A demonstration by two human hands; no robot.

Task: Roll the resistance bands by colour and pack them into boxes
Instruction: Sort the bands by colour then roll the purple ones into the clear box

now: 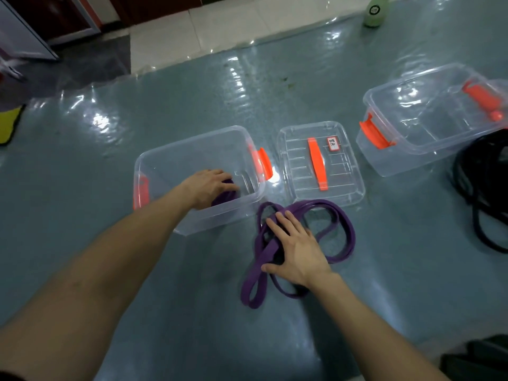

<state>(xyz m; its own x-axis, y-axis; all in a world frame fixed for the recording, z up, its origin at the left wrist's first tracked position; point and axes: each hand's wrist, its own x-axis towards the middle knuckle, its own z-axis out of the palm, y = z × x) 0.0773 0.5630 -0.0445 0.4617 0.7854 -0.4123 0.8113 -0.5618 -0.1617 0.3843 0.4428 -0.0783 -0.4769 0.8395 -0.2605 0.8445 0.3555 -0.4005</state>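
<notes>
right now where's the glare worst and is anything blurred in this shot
Head view: bright overhead-light glare streaks the shiny floor covering beyond the left box; the right hand and purple bands are slightly motion-blurred; wide-angle distortion bends the frame edges.

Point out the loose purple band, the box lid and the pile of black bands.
loose purple band (347,229): head view, on the far right curve of its loop.
box lid (339,182): head view, on the clear ribbed panel right of the orange handle.
black bands (479,215): head view, on a strand of the pile.
</notes>
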